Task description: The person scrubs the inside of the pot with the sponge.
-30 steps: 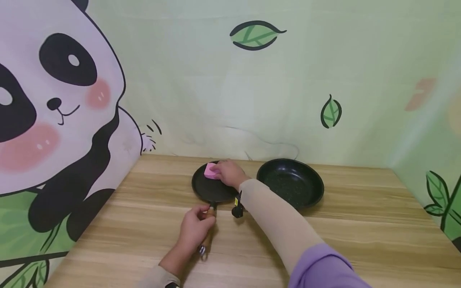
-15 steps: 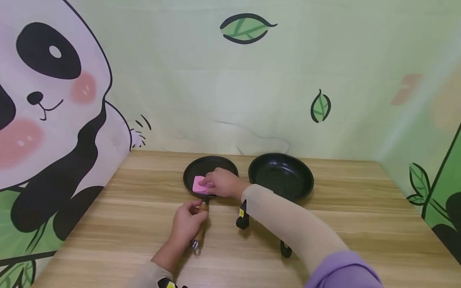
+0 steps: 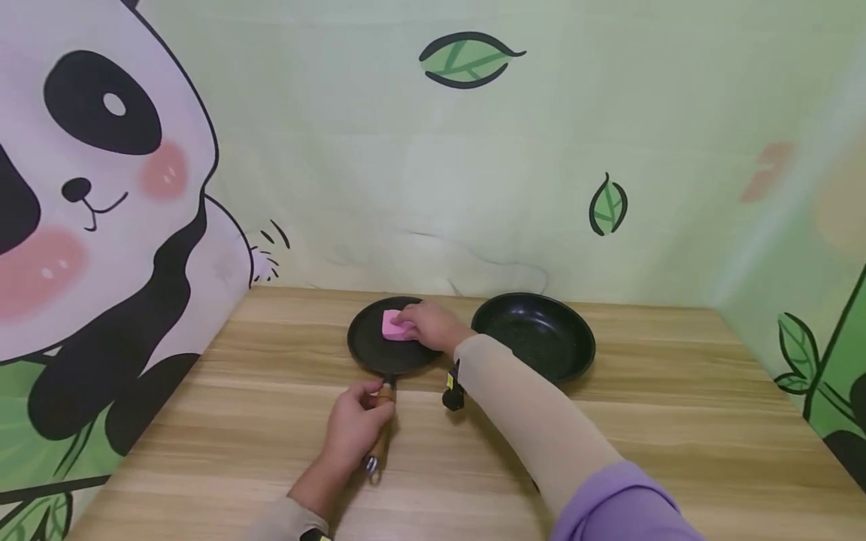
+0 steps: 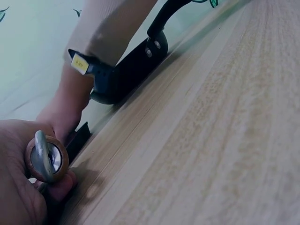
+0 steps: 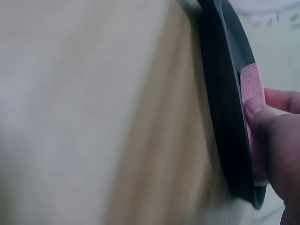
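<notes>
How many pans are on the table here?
2: the shallow pan under the pink sponge, and the deeper pan to its right, partly hidden by the right sleeve.

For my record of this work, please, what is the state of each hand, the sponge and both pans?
Left hand: gripping the wooden handle
Right hand: holding the pink sponge
Pink sponge: held, inside the shallow pan
Shallow pan: open side up, held by its handle
Deep pan: open side up, partly hidden by the right sleeve
</notes>
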A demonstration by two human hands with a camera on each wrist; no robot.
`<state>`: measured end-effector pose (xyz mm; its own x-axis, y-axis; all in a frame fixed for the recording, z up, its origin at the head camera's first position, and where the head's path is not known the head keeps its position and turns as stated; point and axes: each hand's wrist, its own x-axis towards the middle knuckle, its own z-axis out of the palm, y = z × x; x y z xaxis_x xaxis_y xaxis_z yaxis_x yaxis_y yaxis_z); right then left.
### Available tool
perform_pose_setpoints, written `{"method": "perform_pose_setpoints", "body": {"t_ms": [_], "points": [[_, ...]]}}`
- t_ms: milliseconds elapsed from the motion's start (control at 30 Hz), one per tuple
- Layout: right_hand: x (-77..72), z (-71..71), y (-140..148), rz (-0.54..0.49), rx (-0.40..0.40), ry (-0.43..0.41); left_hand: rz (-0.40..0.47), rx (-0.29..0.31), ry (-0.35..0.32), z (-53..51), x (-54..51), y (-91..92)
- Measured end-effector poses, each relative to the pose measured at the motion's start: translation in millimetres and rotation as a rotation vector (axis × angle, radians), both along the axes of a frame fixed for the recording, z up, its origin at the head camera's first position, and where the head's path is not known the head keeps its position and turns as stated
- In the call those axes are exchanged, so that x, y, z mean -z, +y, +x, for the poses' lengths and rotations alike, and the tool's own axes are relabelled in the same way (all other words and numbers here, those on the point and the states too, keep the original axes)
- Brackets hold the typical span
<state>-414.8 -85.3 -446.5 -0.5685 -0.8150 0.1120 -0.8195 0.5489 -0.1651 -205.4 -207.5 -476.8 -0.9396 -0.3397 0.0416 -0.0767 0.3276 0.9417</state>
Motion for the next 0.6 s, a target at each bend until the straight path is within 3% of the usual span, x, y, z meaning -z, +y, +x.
{"method": "perform_pose_setpoints", "body": {"t_ms": [133,300,433,600], "points": [[-1.7,-7.4,4.8,-0.013,0.030,-0.046,-0.004,-0.007,0.004,0.7,0.5,2.2],[-3.7,-4.7,5.0,-0.017,0.082,-0.095,-0.037,-0.027,0.019,-0.4,-0.7,1.0],[-2.4,4.2,6.5,-0.001,0.116,-0.126,-0.052,-0.023,0.014,-2.3,-0.5,-0.5],[-1.3,25.8,9.2,0.006,0.091,-0.172,-0.046,-0.010,0.007,-3.3,2.2,-0.4]]}}
